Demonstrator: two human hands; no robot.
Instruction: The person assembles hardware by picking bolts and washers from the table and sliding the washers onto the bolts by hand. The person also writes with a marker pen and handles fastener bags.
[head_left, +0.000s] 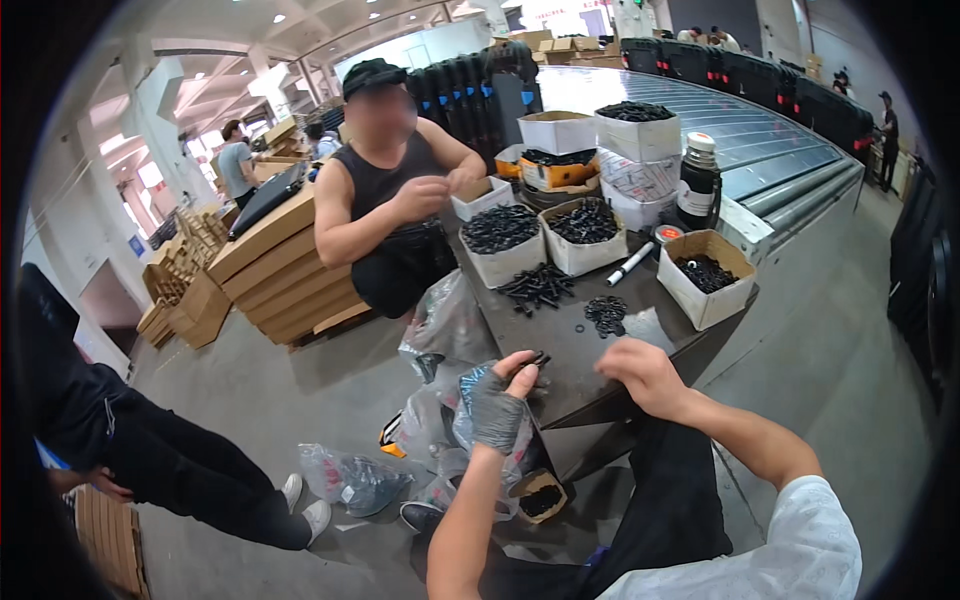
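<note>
The left grip (498, 398), partly wrapped in a grey covering, is grasping a small black part (541, 359), whose tip is showing just beyond the thumb and forefinger. The part is looking stiff and light, probably smooth plastic, so it is likely resisting a firm squeeze but could be slipping if pinched only at its very end; a hold around its middle is seeming safest. Beyond the left grip, a heap of loose black pieces (537, 288) is lying on the dark surface (580, 385), in front of a white box (510, 268) full of similar pieces. Farther right, between the two grips and beyond them, a small pile of black rings (606, 315) is resting flat; being thin, these are probably weighing almost nothing and perhaps flexing, so pinching one by its edge is seeming best. The right grip (645, 378), bare, is hovering near the pile with fingers curled inward; whether it is holding anything, I cannot tell. Beyond and right of it, an open box (728, 302) is containing more dark rings.
</note>
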